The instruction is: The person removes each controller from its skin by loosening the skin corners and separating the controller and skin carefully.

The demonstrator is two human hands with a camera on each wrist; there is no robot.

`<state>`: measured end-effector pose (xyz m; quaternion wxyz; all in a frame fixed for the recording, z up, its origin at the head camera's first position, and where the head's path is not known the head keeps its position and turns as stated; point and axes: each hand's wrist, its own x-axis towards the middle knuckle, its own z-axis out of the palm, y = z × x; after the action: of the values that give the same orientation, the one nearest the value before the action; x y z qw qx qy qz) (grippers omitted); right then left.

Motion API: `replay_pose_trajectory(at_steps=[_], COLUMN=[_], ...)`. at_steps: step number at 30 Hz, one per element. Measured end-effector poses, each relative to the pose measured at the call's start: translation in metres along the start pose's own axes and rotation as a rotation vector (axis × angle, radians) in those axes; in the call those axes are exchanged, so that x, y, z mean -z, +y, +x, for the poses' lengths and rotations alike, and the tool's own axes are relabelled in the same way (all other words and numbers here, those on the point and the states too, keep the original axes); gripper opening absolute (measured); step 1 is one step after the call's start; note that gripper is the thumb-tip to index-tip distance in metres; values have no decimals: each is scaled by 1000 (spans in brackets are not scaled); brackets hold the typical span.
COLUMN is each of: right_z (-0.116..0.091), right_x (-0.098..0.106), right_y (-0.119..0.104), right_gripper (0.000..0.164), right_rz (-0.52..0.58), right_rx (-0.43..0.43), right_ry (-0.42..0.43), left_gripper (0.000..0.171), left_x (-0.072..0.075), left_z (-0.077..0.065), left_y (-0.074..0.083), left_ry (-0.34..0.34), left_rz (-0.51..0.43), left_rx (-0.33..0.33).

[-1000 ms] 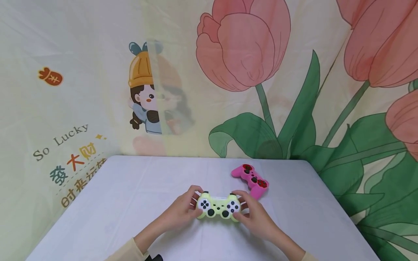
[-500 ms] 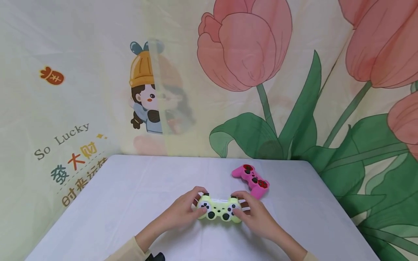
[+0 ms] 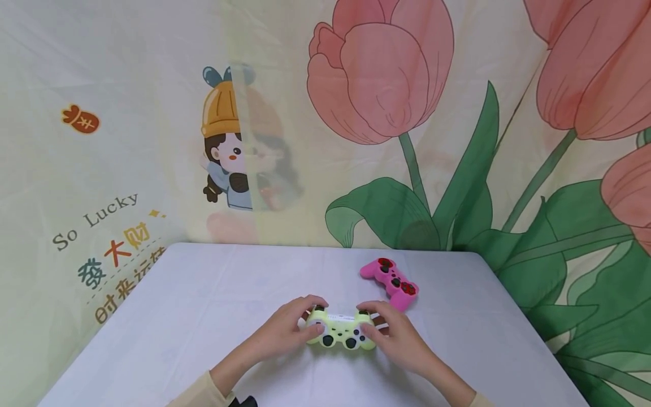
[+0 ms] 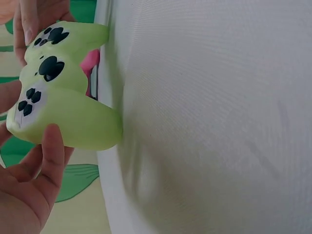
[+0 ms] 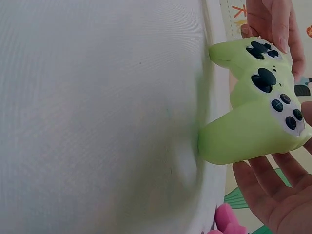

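Both hands hold a pale yellow-green game controller by its two ends, low over the white table. My left hand has its thumb over the direction pad and its index finger at the top shoulder button. On the other end, the right hand lays its thumb over the face buttons, index finger on the far shoulder. In the left wrist view the controller's grip ends come down to the cloth; the right wrist view shows the same of the controller. Some fingers are hidden behind it.
A pink controller with red and black buttons lies tilted behind the right hand. White cloth covers the table. Behind it hangs a curtain printed with tulips and a cartoon figure. A black object shows beside the left sleeve.
Both thumbs have slid up from the controller's lower sides onto its button areas. The index fingers have shifted inward over the shoulder buttons. The pink controller has stayed put.
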<state>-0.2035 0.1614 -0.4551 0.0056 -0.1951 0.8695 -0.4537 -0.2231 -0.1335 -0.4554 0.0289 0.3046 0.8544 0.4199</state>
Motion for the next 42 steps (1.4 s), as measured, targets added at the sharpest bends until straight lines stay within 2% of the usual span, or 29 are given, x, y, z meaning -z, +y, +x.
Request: replay_pose_trajectory(at_steps=[5, 13, 21, 26, 34, 39, 42], right_z=[-2, -6, 0, 5, 11, 12, 11], right_x=[1, 5, 9, 11, 15, 16, 18], right_y=[0, 2, 3, 0, 2, 4, 3], right_gripper=[33, 35, 39, 44, 47, 47, 44], right_rz=[28, 46, 49, 33, 22, 36, 19], right_rx=[18, 69, 163, 213, 205, 197, 200], right_ry=[-18, -59, -160, -253, -391, -442, -444], left_gripper=[25, 21, 24, 25, 24, 24, 25], left_x=[-1, 1, 3, 5, 8, 9, 10], left_z=[2, 0, -2, -4, -5, -5, -5], left_y=[1, 4, 1, 0, 0, 1, 2], left_ry=[-19, -15, -36, -58, -121, -128, -133], left_rz=[-23, -2, 31, 36, 43, 78, 97], left_rx=[-45, -81, -79, -87, -106, -103, -105])
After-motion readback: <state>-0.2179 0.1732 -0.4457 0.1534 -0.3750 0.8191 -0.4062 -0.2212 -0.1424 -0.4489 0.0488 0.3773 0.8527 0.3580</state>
